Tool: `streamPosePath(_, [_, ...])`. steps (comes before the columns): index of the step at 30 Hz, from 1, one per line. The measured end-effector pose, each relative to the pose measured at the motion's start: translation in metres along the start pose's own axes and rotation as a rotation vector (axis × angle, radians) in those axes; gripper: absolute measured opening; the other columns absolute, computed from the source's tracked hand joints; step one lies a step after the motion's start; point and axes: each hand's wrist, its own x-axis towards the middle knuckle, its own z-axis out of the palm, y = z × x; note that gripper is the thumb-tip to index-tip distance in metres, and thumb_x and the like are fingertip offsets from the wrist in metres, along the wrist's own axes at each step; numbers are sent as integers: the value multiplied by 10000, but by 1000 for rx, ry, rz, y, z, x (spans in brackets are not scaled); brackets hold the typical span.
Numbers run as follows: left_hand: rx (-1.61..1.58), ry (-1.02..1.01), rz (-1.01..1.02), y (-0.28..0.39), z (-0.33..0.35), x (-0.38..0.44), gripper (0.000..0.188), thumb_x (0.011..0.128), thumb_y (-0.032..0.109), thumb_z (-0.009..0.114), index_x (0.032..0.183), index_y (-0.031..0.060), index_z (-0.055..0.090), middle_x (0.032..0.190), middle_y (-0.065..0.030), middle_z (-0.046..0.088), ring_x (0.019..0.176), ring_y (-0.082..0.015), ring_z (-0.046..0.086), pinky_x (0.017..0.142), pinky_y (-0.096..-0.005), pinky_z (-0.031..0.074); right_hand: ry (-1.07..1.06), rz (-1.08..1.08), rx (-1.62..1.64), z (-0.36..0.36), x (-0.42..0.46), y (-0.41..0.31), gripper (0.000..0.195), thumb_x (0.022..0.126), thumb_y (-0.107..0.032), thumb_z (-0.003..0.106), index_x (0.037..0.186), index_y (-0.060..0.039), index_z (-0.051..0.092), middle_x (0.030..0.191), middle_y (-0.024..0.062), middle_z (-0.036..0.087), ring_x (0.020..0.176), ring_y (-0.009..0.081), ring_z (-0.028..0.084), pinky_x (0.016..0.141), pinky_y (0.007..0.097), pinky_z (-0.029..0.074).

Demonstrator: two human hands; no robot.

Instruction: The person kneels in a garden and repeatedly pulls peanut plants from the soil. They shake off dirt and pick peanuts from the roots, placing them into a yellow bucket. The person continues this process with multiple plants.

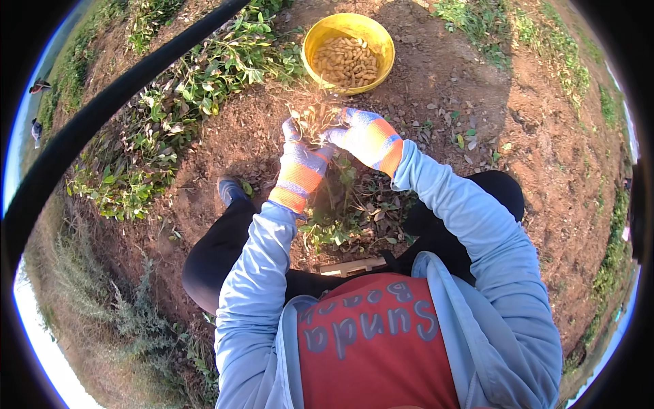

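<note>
Both hands wear knitted gloves striped in orange and blue-violet. My left hand (302, 166) grips the near left side of a tangle of peanut roots and pods (312, 121). From the right, my right hand (369, 137) has its fingers closed on the same roots. Leafy stems of the peanut plant (345, 191) hang below the hands, between my legs. Just beyond the roots stands a yellow plastic bucket (349, 91), partly filled with unshelled peanuts (346, 62). Some fingertips are hidden by the root tangle.
Heaped peanut plants (204, 76) lie on the soil to the left. A wooden piece (352, 267), perhaps part of a low stool, shows between my thighs. Dry weeds (127, 307) grow at lower left. Two people (37, 130) are far off at the left rim.
</note>
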Motion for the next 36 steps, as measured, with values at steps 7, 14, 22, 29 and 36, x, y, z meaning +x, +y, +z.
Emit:
streamPosePath(7, [925, 311, 261, 9, -16, -5, 539, 721, 40, 683, 1171, 11, 388, 1044, -79, 562, 898, -156, 539, 803, -270, 427, -144, 29, -70, -20, 3, -20, 472, 825, -432, 531, 932, 26, 572, 787, 149, 604, 754, 244, 574, 711, 335, 446])
streamPosePath(14, [677, 272, 399, 24, -33, 3, 554, 700, 118, 718, 1143, 32, 397, 1022, -106, 584, 886, -183, 567, 780, -292, 439, 449, -234, -131, -96, 53, 10, 560, 811, -394, 582, 1210, -25, 447, 1102, 139, 529, 940, 232, 559, 834, 314, 429])
streamPosePath(22, [208, 234, 495, 48, -8, -2, 519, 695, -73, 670, 1139, 27, 419, 1042, -88, 566, 880, -159, 567, 772, -263, 472, -290, -243, -140, -43, 21, 1, 679, 763, -349, 645, 1275, -14, 352, 1205, 183, 473, 1099, 246, 466, 926, 325, 373])
streamPosePath(29, [56, 199, 360, 67, 42, -21, 348, 730, -2, 668, 1048, 14, 528, 921, -74, 620, 732, -143, 600, 626, -257, 499, -162, -278, 135, -5, 0, -33, 646, 700, -162, 698, 1262, -85, 390, 929, 90, 629, 797, 165, 593, 729, 283, 468])
streamPosePath(36, [123, -168, 289, 61, 35, -8, 557, 709, 128, 722, 1147, 13, 397, 1120, -118, 529, 999, -161, 515, 824, -293, 440, 70, -249, -486, -52, 8, -13, 526, 751, -243, 616, 1214, -63, 444, 839, 145, 622, 789, 267, 612, 700, 342, 482])
